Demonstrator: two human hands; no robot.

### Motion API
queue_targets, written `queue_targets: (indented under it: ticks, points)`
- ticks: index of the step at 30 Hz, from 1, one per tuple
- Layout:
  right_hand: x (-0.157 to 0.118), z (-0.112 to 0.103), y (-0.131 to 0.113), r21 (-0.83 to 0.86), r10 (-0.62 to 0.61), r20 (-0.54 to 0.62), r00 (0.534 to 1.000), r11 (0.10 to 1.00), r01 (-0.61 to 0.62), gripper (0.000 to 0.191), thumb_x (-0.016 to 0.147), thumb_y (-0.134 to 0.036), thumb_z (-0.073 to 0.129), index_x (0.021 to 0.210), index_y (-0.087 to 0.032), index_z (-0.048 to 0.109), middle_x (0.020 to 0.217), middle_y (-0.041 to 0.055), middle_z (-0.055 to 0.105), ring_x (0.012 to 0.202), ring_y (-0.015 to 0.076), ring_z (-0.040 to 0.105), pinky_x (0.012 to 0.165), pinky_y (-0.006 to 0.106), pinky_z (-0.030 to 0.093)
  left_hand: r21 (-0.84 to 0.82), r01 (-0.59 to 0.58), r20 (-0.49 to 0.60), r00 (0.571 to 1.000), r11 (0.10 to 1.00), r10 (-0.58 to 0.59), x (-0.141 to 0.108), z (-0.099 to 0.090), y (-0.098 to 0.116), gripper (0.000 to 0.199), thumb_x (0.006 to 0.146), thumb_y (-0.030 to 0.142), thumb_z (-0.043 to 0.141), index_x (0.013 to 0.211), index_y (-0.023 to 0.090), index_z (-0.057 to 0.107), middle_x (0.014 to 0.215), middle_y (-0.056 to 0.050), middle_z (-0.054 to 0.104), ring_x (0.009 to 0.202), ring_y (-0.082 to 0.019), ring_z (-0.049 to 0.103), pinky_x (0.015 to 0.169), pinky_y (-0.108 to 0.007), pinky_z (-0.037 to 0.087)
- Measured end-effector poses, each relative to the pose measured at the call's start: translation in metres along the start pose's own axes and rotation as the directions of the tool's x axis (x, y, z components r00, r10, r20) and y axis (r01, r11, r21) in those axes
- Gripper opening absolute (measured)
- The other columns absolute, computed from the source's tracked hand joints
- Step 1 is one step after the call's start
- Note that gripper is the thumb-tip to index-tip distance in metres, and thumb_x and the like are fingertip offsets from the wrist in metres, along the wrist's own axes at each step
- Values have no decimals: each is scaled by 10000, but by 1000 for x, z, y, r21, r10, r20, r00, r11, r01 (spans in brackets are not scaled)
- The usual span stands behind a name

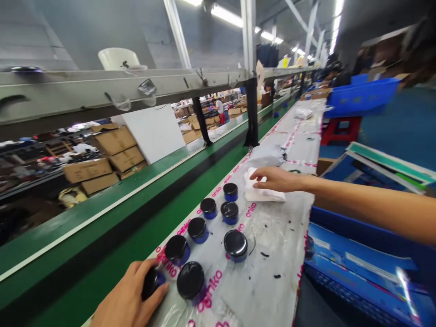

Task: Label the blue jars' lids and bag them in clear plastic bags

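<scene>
At the near left edge of the plastic-covered table, my left hand point(131, 295) is wrapped round a blue jar with a black lid point(151, 282). Several similar black-lidded blue jars stand upright to its right and beyond it, among them a close one point(190, 281) and one set apart point(235, 244). My right hand point(277, 179) reaches in over a folded white cloth point(264, 194), its fingers loosely curved and apart; whether they touch the cloth I cannot tell. Just behind the cloth lies a pale plastic bag point(265, 155).
A green conveyor belt point(150, 227) runs along the table's left side, below a metal shelf rail point(85, 88). On the right are a blue bin holding blue printed boxes point(361, 259), a red stool point(341, 130) and a blue tub point(363, 97). Dark scraps dot the table.
</scene>
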State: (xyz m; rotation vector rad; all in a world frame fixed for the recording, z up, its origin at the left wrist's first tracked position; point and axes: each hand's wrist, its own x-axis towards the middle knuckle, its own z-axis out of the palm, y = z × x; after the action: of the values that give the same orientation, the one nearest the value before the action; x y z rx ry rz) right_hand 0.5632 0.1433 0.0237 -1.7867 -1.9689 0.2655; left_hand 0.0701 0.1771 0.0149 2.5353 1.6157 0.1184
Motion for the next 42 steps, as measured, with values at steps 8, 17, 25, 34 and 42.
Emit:
queue_targets:
  ticks: [8, 17, 25, 34, 42]
  points:
    - [-17, 6, -49, 27, -129, -58, 990, 991, 131, 432, 922, -510, 551, 1162, -178, 687, 1167, 119, 713, 984, 279, 686, 809, 401, 550, 70, 5, 167, 986, 998, -17, -15, -24, 18, 420, 882, 416, 508, 1293, 329, 497, 1375, -19, 536, 882, -222, 664, 723, -348, 444]
    - [-25, 23, -101, 14, -366, -15, 930, 930, 367, 345, 976, -429, 537, 1225, -220, 653, 1268, 98, 672, 1056, 246, 669, 877, 386, 549, -22, 64, 187, 981, 998, -59, -19, -31, 13, 557, 840, 451, 592, 1368, 305, 490, 1267, -47, 647, 1059, -277, 645, 888, -392, 453]
    - [-30, 34, -132, 76, -434, 48, 900, 900, 430, 310, 962, -387, 575, 1219, -242, 670, 1333, 79, 643, 1185, 256, 629, 1019, 422, 508, -182, 90, 136, 988, 979, -65, -25, -31, 10, 688, 762, 419, 700, 1397, 287, 470, 1369, -54, 604, 1117, -273, 630, 941, -388, 462]
    - [-33, 39, -145, 103, -432, 71, 899, 900, 424, 311, 951, -383, 590, 1217, -257, 687, 1338, 81, 649, 1195, 281, 632, 1024, 432, 513, -268, 131, 115, 988, 954, -103, -33, -33, 3, 593, 731, 376, 736, 1298, 274, 596, 1189, -59, 722, 1030, -297, 677, 928, -423, 498]
    - [-30, 41, -174, 159, -499, 82, 863, 861, 483, 310, 957, -350, 584, 1232, -244, 678, 1292, 89, 662, 1165, 265, 634, 1000, 426, 519, -267, -77, 84, 991, 960, 103, -39, -26, 2, 835, 778, 124, 556, 1550, 329, 311, 1658, -20, 308, 1487, -240, 348, 1206, -416, 296]
